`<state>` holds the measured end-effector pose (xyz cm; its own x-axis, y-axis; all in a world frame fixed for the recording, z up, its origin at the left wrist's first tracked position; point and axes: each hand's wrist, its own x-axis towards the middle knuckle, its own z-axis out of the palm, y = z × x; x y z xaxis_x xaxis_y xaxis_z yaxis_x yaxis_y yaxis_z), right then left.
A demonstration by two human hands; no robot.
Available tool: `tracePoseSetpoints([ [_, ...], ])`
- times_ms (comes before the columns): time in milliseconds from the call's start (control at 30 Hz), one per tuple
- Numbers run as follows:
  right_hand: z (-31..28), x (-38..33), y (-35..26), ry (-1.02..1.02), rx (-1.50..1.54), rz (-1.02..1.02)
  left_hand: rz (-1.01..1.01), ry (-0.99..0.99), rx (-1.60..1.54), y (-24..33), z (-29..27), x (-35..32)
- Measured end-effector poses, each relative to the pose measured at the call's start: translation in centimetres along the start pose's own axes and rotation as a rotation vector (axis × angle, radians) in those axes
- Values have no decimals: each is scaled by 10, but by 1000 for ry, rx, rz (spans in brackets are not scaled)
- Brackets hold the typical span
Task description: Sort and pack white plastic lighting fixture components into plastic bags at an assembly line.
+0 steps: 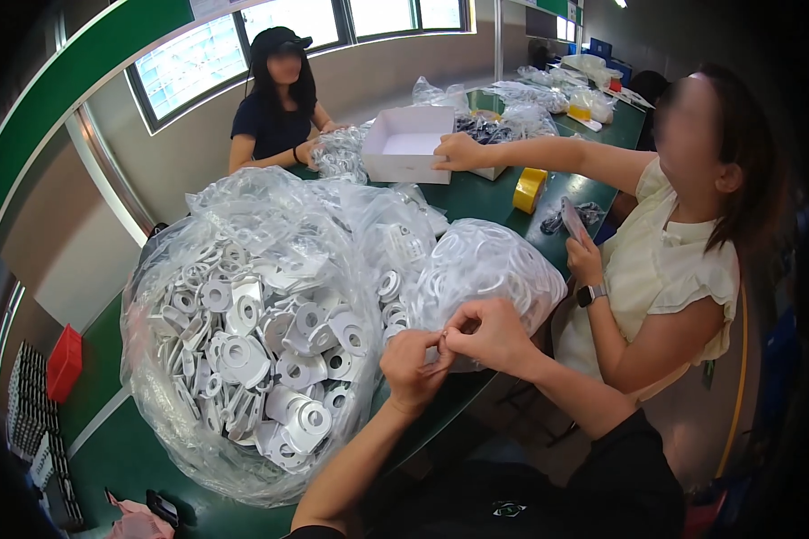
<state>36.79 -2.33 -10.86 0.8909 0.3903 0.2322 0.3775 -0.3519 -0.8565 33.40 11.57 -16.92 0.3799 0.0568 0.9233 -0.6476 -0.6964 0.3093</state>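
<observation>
My left hand [411, 370] and my right hand [494, 336] meet fingertip to fingertip in front of a clear plastic bag of white rings [487, 265]. Both are closed in a pinch. Whatever lies between the fingertips is too small to make out. To the left of my hands stands a big open clear plastic bag [166, 449], full of flat white plastic parts [235, 355] with round holes. Some more white parts show in the plastic between the two bags.
Across the green table [422, 431], a person in a dark cap [274, 108] handles bagged parts. At the right, a person in a cream top [665, 269] grips a white box [409, 148] and holds a phone [571, 218]. Yellow tape [529, 190] and a red bin [65, 364] are also there.
</observation>
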Motion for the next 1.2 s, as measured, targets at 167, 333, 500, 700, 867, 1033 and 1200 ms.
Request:
tracePoseSetpoints([
  [167, -3, 0, 7, -11, 34, -1, -558, -70, -287, 5, 0, -3],
  [333, -5, -3, -1, 4, -117, -97, -336, -321, -194, 4, -24, 27],
  [500, -1, 2, -1, -28, -459, -354, -70, -578, 38, 0, -31, 37],
  [700, 4, 8, 3, -62, -636, -415, 68, -578, 158, -10, -20, 22],
  [867, 5, 7, -1, -36, -539, -331, 105, -445, 58, -15, -18, 17],
  [1033, 3, 6, -3, -30, -447, -247, 108, -304, 91, -11, -13, 7],
  [1200, 3, 5, -1, -18, -396, -237, -11, -146, 29, -7, -5, -3],
])
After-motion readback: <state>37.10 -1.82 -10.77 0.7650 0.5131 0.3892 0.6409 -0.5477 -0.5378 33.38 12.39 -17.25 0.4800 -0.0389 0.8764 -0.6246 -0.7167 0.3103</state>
